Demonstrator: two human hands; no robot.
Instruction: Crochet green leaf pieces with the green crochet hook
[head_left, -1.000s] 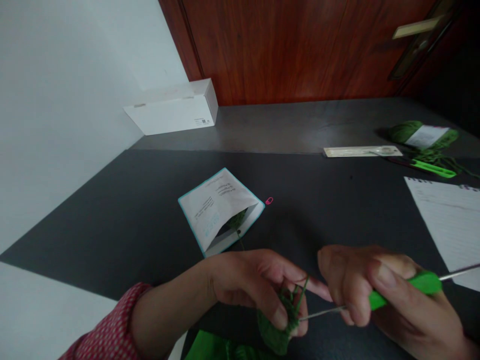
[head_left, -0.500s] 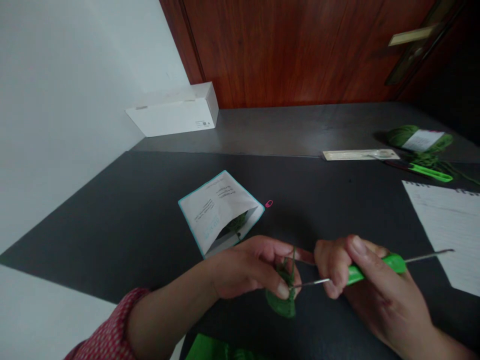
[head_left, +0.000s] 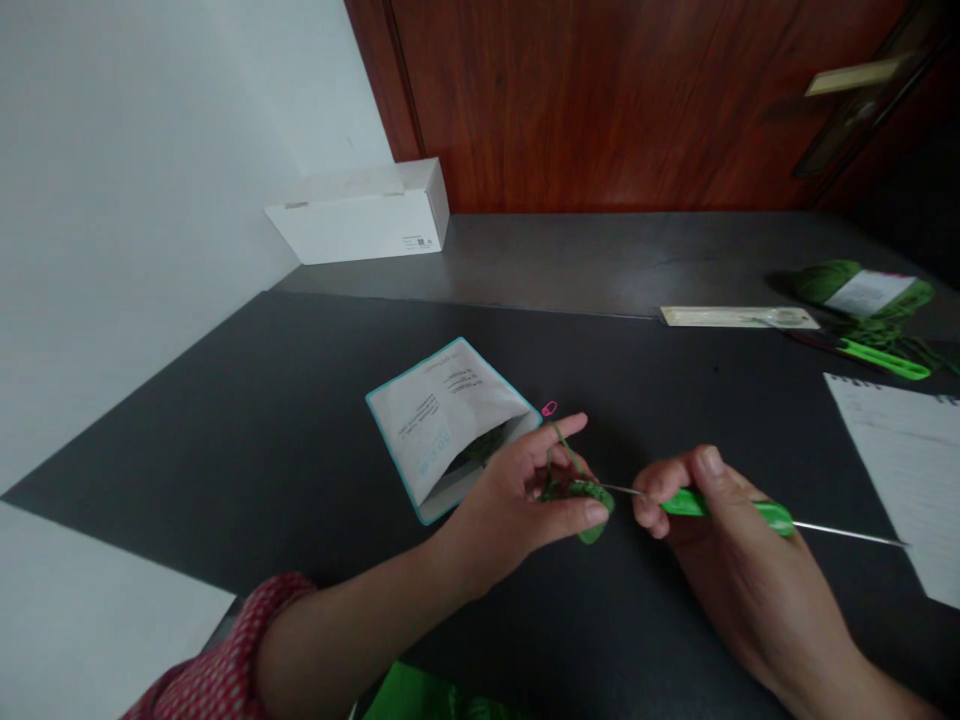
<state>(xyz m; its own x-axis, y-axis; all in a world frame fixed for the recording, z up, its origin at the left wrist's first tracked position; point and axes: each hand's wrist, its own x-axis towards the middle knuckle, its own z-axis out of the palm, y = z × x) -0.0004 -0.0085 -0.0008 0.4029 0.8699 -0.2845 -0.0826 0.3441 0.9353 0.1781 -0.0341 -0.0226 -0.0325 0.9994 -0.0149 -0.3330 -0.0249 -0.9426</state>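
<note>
My left hand pinches a small green crochet piece between thumb and fingers, its index finger stretched out with a strand of green yarn looped by it. In my right hand is a crochet hook with a green handle and a metal shaft at each end. One shaft reaches left to the top edge of the crochet piece; its very tip is hidden there. Just behind my left hand lies a white pouch with a blue border, its mouth gaping over dark green contents. A pink stitch marker sits beside the pouch.
A white box stands against the wall at the back left. To the right are a long flat packet, a ball of green yarn, bright green scissors and notebook paper. Something shiny green lies at the near edge.
Both hands have risen slightly. My left index finger now points up and away from my right hand, and the crochet piece has tilted flatter. The camera view has shifted a little.
</note>
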